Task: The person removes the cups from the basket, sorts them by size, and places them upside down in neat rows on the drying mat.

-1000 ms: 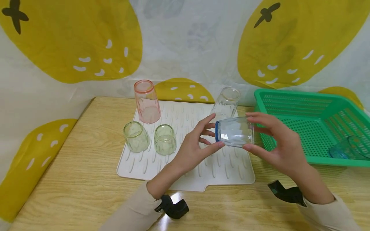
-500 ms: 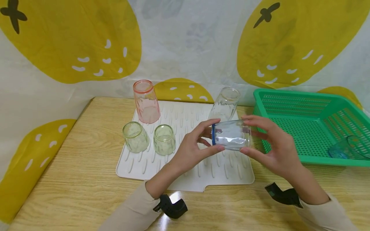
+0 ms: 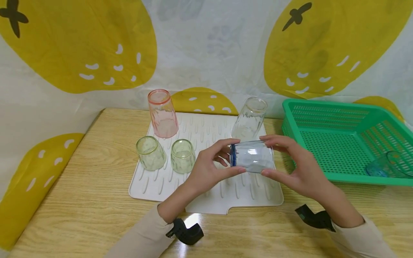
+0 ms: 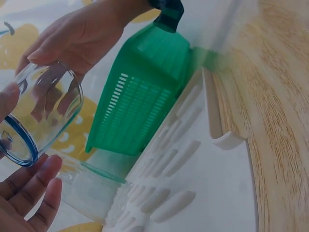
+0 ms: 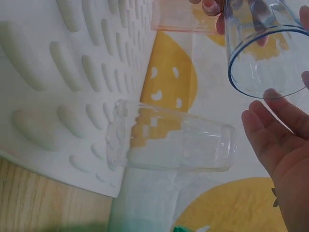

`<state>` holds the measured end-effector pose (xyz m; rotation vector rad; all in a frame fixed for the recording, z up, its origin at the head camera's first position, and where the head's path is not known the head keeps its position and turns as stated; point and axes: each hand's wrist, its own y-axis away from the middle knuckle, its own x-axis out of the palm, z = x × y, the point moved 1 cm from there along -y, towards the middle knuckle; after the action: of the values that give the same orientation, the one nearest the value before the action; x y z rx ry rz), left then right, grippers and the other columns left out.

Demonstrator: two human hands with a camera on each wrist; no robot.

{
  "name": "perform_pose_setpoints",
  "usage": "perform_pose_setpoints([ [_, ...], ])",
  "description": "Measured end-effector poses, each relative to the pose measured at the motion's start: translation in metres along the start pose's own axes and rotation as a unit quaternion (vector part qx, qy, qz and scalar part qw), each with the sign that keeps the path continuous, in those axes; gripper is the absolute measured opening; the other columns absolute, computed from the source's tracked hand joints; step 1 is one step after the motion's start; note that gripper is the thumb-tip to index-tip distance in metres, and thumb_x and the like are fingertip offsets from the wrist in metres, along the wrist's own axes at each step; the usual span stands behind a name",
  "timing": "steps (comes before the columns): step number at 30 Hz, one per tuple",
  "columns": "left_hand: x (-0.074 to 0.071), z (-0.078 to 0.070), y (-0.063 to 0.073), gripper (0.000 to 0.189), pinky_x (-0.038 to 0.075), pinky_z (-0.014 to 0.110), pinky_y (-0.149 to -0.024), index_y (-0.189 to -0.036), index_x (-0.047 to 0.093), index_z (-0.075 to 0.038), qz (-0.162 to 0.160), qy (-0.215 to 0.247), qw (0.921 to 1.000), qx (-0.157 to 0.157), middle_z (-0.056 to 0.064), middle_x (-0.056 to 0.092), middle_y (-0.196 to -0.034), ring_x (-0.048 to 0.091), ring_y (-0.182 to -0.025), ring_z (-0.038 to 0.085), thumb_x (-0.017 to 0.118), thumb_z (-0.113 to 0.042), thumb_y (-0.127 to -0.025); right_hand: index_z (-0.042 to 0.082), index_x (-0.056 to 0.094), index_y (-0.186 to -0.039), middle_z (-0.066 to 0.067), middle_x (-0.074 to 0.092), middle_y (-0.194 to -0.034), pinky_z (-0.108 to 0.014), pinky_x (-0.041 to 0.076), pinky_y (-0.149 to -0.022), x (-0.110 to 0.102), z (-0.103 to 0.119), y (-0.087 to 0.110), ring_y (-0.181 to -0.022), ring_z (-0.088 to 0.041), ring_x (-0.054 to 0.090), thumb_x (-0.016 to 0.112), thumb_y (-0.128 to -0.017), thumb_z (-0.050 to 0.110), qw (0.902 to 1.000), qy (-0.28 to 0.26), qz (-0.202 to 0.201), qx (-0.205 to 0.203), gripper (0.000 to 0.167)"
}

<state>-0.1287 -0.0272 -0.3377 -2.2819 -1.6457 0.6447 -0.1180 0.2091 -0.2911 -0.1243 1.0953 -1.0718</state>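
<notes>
Level over the drying mat [image 3: 258, 195], a clear drinking glass with a blue base [image 3: 253, 156] lies sideways between both hands. My left hand [image 3: 206, 166] pinches it at the blue end, thumb below and fingers above. The right hand [image 3: 298, 168] grips the rim end the same way. In the right wrist view the round mouth of the glass [image 5: 265, 58] faces the camera. Behind it a tall clear glass [image 3: 250, 120] stands upside down on the mat. Two small green glasses [image 3: 151, 154] stand left of my left hand, with a tall pink glass [image 3: 162, 118] behind them.
At the right sits a green plastic basket [image 3: 364, 179] with a blue-tinted glass [image 3: 382, 167] lying in it. The mat rests on a wooden table [image 3: 80, 200]. A lemon-print cloth [image 3: 209, 53] hangs behind the table.
Both hands have brought the blue-based glass a little left and downward, nearer to me. It keeps its sideways pose, and the other glasses stay put.
</notes>
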Motion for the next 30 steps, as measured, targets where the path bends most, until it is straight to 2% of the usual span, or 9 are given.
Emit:
perform_pose_setpoints([
  [4, -0.002, 0.001, 0.002, 0.06, 0.053, 0.032, -0.066, -0.124, 0.061, -0.018, -0.013, -0.011, 0.9997, 0.017, -0.001, 0.064, -0.088, 0.06, -0.076, 0.012, 0.087, -0.016, -0.07, 0.001, 0.052, -0.128, -0.011, 0.055, -0.13, -0.019, 0.041, -0.095, 0.001, -0.002, -0.002, -0.117, -0.017, 0.052, 0.08, -0.079, 0.028, 0.9994, 0.01, 0.03, -0.018, 0.063],
  [11, -0.006, 0.005, 0.006, 0.058, 0.052, 0.034, -0.065, -0.12, 0.061, -0.013, -0.016, -0.026, 0.9993, 0.021, 0.001, 0.06, -0.082, 0.056, -0.071, 0.013, 0.087, -0.015, -0.069, 0.005, 0.049, -0.136, -0.013, 0.05, -0.135, -0.018, 0.031, -0.103, 0.0, -0.003, -0.004, -0.123, -0.026, 0.046, 0.062, -0.09, 0.046, 0.9903, 0.058, 0.1, -0.078, 0.063],
  [17, -0.007, 0.006, 0.006, 0.057, 0.051, 0.033, -0.064, -0.118, 0.06, -0.011, -0.004, -0.057, 0.9979, 0.032, 0.003, 0.057, -0.086, 0.054, -0.07, 0.013, 0.087, -0.017, -0.068, 0.016, 0.049, -0.14, -0.006, 0.046, -0.14, -0.017, 0.034, -0.1, -0.001, 0.004, -0.006, -0.123, -0.02, 0.045, 0.065, -0.09, 0.043, 0.9775, 0.127, 0.153, -0.07, 0.059],
  [24, -0.003, 0.004, 0.006, 0.056, 0.05, 0.027, -0.061, -0.115, 0.061, -0.01, 0.011, -0.11, 0.9912, 0.072, -0.004, 0.058, -0.094, 0.052, -0.071, 0.009, 0.088, -0.022, -0.068, 0.025, 0.049, -0.14, -0.002, 0.044, -0.141, -0.035, 0.043, -0.095, 0.005, 0.006, -0.011, -0.126, -0.019, 0.043, 0.046, -0.096, 0.053, 0.9626, 0.181, 0.179, -0.092, 0.053],
  [30, -0.001, 0.003, 0.006, 0.055, 0.05, 0.031, -0.059, -0.114, 0.061, -0.011, 0.014, -0.12, 0.9891, 0.084, -0.003, 0.057, -0.091, 0.051, -0.07, 0.008, 0.088, -0.023, -0.068, 0.027, 0.047, -0.142, -0.004, 0.046, -0.14, -0.042, 0.047, -0.092, 0.011, 0.006, -0.01, -0.125, -0.021, 0.045, 0.049, -0.095, 0.051, 0.9591, 0.181, 0.19, -0.106, 0.053],
])
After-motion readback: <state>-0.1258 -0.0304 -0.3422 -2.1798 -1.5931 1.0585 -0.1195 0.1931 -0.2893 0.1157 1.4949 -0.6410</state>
